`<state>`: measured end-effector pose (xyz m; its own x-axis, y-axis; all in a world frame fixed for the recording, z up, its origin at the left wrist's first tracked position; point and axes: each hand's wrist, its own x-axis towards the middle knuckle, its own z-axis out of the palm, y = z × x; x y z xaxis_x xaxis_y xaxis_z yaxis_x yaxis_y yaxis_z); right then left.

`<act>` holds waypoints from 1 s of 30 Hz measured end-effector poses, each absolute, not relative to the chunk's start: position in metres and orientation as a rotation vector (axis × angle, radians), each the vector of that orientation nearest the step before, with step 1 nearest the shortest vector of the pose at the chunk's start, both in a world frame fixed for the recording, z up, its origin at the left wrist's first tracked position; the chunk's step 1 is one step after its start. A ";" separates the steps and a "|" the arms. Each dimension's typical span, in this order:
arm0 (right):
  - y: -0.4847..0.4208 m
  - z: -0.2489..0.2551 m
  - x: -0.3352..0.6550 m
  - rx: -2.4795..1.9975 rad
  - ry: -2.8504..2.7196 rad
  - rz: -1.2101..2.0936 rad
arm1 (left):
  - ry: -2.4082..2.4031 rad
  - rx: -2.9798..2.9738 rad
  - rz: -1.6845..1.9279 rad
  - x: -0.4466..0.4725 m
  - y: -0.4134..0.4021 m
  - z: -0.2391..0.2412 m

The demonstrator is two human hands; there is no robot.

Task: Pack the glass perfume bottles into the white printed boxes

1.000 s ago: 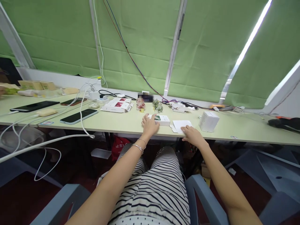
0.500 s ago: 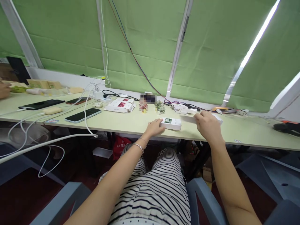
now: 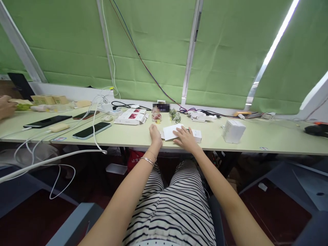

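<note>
My left hand (image 3: 155, 134) rests near the front edge of the pale green table (image 3: 269, 140), its fingers together against the left end of a small flat white box (image 3: 196, 135). My right hand (image 3: 186, 138) lies on top of that box with fingers spread, pressing on a white paper sheet (image 3: 171, 132) that covers the box's left part. What my left fingers grip, if anything, is hidden. A white cube-shaped box (image 3: 233, 131) stands to the right of my right hand.
A phone (image 3: 91, 130), another phone (image 3: 47, 121), white cables (image 3: 92, 119), a red-and-white carton (image 3: 131, 115) and small jars (image 3: 174, 117) lie along the table. Another person's hand (image 3: 6, 106) shows at far left. Green blinds hang behind. A grey chair arm (image 3: 70, 227) is below.
My right hand moved from the cube box on the right to the flat box, laying the white paper over it. My left hand slid to the box's left end.
</note>
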<state>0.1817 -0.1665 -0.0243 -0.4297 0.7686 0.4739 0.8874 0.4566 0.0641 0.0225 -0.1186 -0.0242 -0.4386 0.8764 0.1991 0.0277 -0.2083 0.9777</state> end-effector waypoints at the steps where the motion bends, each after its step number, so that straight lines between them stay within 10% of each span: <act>1: -0.166 -0.024 0.189 -1.469 -2.341 -0.375 | 1.402 1.118 1.735 0.023 -0.120 -0.025; 13: -0.158 -0.011 0.272 -1.896 -2.152 -0.159 | 1.573 2.352 0.748 0.042 -0.134 -0.025; 30: -0.139 -0.037 0.219 -1.406 -1.826 0.292 | 1.630 2.341 0.631 0.040 -0.136 -0.019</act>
